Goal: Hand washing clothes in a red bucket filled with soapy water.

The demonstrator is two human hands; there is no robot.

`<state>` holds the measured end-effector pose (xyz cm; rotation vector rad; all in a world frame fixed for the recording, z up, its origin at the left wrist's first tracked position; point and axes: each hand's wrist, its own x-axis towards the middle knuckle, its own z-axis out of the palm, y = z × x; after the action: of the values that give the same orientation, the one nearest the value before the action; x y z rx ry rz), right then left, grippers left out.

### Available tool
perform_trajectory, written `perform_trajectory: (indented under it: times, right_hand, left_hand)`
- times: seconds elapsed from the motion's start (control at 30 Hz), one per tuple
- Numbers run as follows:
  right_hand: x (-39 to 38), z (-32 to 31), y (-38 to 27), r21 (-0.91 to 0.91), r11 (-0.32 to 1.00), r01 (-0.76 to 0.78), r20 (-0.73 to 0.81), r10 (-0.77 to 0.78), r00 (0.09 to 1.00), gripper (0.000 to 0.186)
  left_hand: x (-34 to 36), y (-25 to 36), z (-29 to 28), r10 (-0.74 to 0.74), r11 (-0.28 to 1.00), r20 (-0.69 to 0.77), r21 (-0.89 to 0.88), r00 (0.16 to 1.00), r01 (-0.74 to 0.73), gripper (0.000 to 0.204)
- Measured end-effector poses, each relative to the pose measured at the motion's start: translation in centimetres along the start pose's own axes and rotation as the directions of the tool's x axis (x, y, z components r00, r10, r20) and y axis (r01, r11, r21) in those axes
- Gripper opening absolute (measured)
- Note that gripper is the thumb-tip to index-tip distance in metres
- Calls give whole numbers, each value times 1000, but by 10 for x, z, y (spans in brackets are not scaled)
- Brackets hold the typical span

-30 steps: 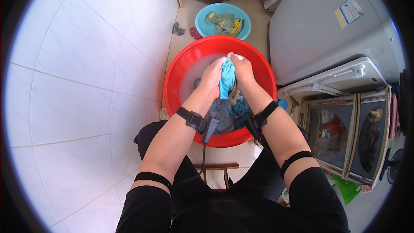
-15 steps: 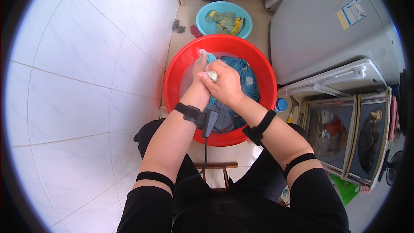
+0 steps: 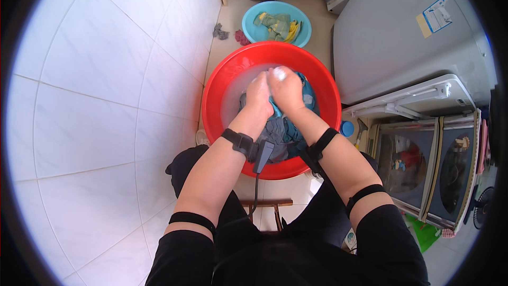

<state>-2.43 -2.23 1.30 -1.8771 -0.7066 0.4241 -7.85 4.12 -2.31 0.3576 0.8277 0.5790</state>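
Note:
My left hand (image 3: 257,94) and my right hand (image 3: 286,89) are pressed together over a large red basin (image 3: 217,92). Both are closed around a teal cloth (image 3: 275,107), part of which hangs out below the palms. White suds cling to the top of my right hand. Under them, blue and grey wet clothes (image 3: 278,135) lie bunched in cloudy water (image 3: 233,95). Most of the held cloth is hidden by my fingers.
Beyond the red basin stands a light-blue basin (image 3: 254,32) with green and yellow cloth (image 3: 278,25). Grey (image 3: 220,32) and dark red cloths (image 3: 242,37) lie beside it. A tiled wall (image 3: 90,90) rises at left; a washing machine (image 3: 407,153) and blue-lidded container (image 3: 346,128) are at right.
My right hand has shifted from across my left wrist to beside my left hand, slightly right and up. The two hands now meet side by side, and the teal cloth shows beneath them.

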Motion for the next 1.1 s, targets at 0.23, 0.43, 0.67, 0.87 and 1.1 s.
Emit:
perform_trajectory:
  times: [0.23, 0.43, 0.67, 0.87, 1.1]
  right_hand:
    - [-36, 16, -43, -141, 953, 267, 24, -266, 964, 27]
    - [16, -15, 19, 64, 997, 35, -26, -34, 999, 27]
    - [59, -89, 15, 844, 426, -325, 183, 340, 923, 23]
    - [51, -113, -3, 739, 565, -367, 304, 206, 930, 30]
    - [18, -80, -23, 219, 936, -274, 563, 109, 820, 68]
  left_hand:
    - [17, 29, -51, -60, 997, 128, -39, 990, 65, 22]
    - [-7, 9, 5, -121, 993, 129, 36, 984, 117, 22]
    - [-46, 77, 22, -292, 949, 372, 228, 881, 218, 72]
    - [-63, 83, 18, -313, 765, 179, 629, 933, 137, 82]
    - [-57, 83, 10, -349, 868, 448, 486, 823, 103, 59]
